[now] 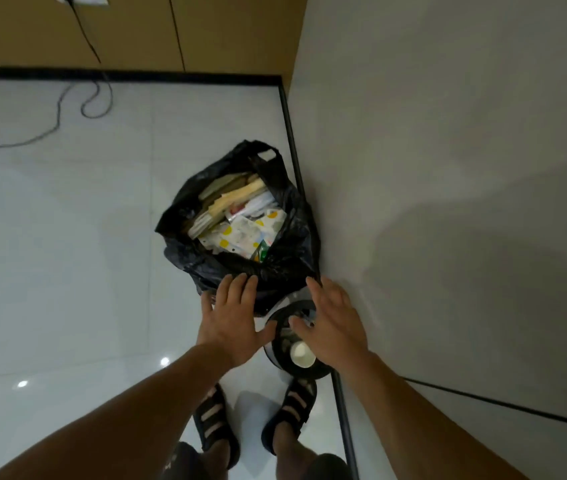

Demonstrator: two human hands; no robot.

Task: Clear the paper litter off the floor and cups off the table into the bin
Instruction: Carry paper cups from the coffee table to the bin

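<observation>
A small round bin [280, 355] with a black liner stands on the floor by the wall, just in front of my feet. Inside it lies a white paper cup [301, 353]. My left hand [233, 317] hovers flat, fingers spread, over the bin's left rim and holds nothing. To its right, my right hand [334, 327] is spread open above the bin, also with nothing in it. Beyond the bin sits a full black rubbish bag [289, 244] stuffed with paper and packaging [240, 220].
A grey wall [448, 202] with a black skirting strip runs along the right. Glossy white floor tiles [67, 254] spread to the left. A black cable [91, 98] loops on the floor at the far left, below wooden panelling [136, 29].
</observation>
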